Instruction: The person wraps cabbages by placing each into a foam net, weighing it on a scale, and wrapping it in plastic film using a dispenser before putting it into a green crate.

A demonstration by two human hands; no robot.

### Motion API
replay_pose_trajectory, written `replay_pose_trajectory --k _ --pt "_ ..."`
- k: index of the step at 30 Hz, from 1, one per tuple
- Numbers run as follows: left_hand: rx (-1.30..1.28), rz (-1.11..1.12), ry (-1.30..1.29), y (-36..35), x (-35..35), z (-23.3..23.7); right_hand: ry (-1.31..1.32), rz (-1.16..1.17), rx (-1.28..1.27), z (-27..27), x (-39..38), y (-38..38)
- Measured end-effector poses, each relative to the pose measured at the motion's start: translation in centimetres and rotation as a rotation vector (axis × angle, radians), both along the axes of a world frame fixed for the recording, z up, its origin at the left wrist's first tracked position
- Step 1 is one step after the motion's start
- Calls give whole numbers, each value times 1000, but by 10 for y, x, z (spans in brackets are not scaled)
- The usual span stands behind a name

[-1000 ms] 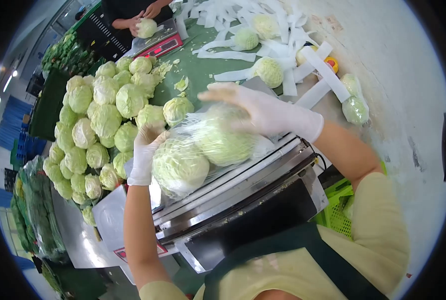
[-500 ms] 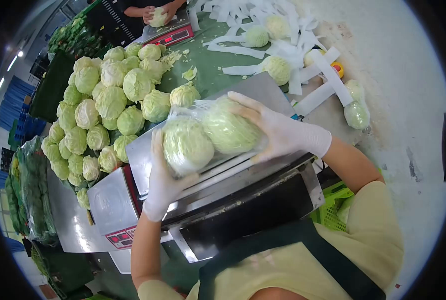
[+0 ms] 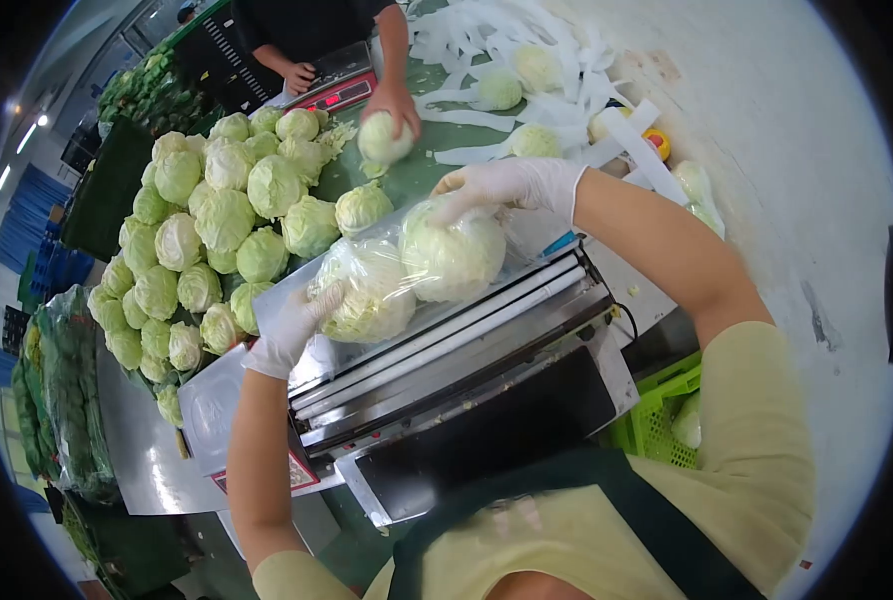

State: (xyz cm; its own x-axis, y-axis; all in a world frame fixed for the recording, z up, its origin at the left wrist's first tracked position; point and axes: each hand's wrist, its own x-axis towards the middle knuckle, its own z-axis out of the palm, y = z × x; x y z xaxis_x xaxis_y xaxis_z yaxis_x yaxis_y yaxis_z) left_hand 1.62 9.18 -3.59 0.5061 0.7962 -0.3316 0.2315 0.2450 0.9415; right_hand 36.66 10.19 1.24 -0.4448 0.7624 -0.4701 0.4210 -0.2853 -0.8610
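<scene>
Two cabbages sit side by side under clear plastic film [image 3: 407, 265] on the steel plate of a wrapping machine [image 3: 447, 350]. My left hand [image 3: 292, 325], in a white glove, presses the film against the left cabbage [image 3: 367, 290]. On top of the right cabbage [image 3: 455, 255], at its far side, rests my gloved right hand [image 3: 507, 185], gripping the film there.
A heap of unwrapped cabbages [image 3: 207, 230] covers the green table to the left. Another person's hand [image 3: 392, 105] holds a cabbage beside a red scale [image 3: 337, 85]. White foam sleeves and netted cabbages [image 3: 527, 90] lie at the back. A green crate [image 3: 657, 425] stands lower right.
My right hand has moved from the near side of the right cabbage to its far top. The left hand has slid up beside the left cabbage. The other person's hand has reached in with a cabbage.
</scene>
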Motion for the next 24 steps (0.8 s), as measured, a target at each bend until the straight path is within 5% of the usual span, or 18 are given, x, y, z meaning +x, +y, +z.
replay_pose_trajectory --k 2,4,5,7,11,17,20,22,23,24 --pt "198 10 148 3 -1 8 -59 0 -13 2 2 4" --pt "605 81 215 -18 11 19 216 1 -59 -17 21 -13" --pt "636 245 30 -35 18 20 349 1 -74 -27 33 -25" --pt "737 147 155 -31 -19 -33 386 101 316 -44 39 -51" --pt "656 179 -127 -60 30 -26 17 40 826 -52 13 -66" --pt "411 240 -160 -42 32 -7 -35 -240 637 -57 7 -51" --pt "292 181 -69 -32 21 -12 498 -204 119 -31 -3 -35" --pt "30 147 20 -13 18 -15 191 -135 -260 -24 9 -16" --pt "70 57 161 -6 20 -5 37 -99 -442 -21 13 -10" --pt "212 -7 366 -1 21 10 -29 -115 -345 -17 12 -10"
